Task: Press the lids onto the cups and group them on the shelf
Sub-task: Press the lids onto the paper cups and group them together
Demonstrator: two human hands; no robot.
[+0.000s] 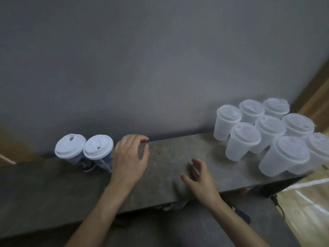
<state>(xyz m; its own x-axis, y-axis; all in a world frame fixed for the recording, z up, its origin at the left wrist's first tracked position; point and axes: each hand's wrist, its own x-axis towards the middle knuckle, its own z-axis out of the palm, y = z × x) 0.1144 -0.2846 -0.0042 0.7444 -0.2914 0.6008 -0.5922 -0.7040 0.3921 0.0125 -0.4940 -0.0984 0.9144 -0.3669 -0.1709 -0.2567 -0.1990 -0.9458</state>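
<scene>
Looking down in the head view onto a grey shelf set against a grey wall. Shows two printed cups at the left, upright, side by side and touching, each capped with a white lid. Places the left hand just right of them, palm down, fingers loosely spread and relaxed, gripping nothing; cannot tell whether its edge touches the nearer cup. Finds the right hand over the shelf's middle, blurred, fingers straight and apart, thumb out, likewise released and empty. Gathers eight clear cups in a tight cluster at the right end, well apart from the printed pair, all lidded. Catches a tan surface with a white line below the shelf's right end.
</scene>
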